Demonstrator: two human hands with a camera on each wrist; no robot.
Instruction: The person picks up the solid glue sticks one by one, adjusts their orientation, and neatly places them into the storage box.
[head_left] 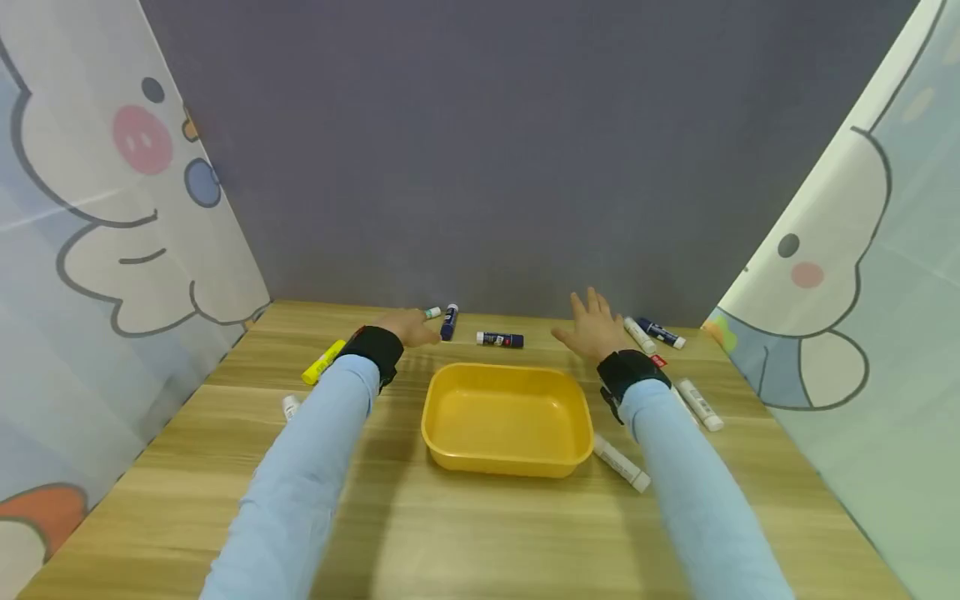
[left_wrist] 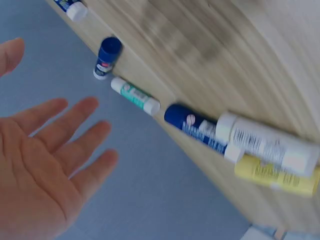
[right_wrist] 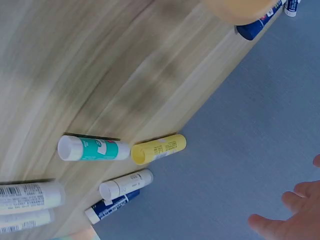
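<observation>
Both hands reach out over the far part of the table, fingers extended and holding nothing. My left hand [head_left: 407, 327] is nearest to a dark blue glue stick [head_left: 449, 322] and a green-labelled white glue stick [head_left: 432, 313]; its fingers [left_wrist: 75, 125] are spread in the left wrist view. To the right, my right hand [head_left: 594, 331] has its fingers spread, left of a white glue stick [head_left: 639, 335] and a blue one [head_left: 662, 332]. In the right wrist view, a yellow glue stick [right_wrist: 159, 148] lies beside a green-labelled one [right_wrist: 97, 148]. Between the hands lies another blue glue stick [head_left: 500, 340].
A yellow plastic basin [head_left: 507, 462] stands at the table's middle. White glue sticks lie right of it, one [head_left: 621, 463] by its corner, another [head_left: 701, 405] farther out. Left are a yellow glue stick [head_left: 323, 362] and a white one [head_left: 291, 406]. A grey panel [head_left: 495, 167] closes the back.
</observation>
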